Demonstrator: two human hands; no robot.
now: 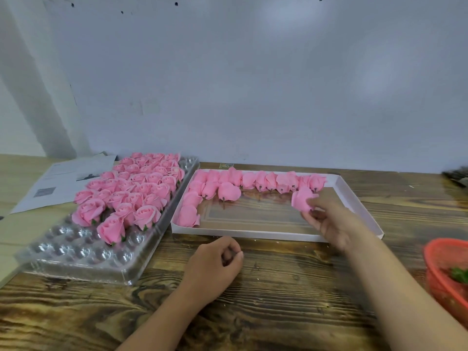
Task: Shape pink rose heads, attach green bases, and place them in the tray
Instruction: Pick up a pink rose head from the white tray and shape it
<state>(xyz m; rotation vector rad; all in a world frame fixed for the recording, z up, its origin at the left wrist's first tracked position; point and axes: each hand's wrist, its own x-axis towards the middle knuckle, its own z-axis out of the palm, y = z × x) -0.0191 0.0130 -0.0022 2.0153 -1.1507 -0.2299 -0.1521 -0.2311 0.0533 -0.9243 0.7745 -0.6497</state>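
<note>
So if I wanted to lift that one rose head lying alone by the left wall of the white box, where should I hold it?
Probably around its rounded petal body, pinched lightly from above. That rose head lies on its side against the white box wall, so the open middle of the box gives your fingers room. The petals look soft, so squeeze gently.

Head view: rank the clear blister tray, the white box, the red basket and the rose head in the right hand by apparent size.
1. Clear blister tray and white box: look alike, unranked.
2. Red basket: cropped by the frame edge, so unsure.
3. Rose head, pinched by the right hand.
</note>
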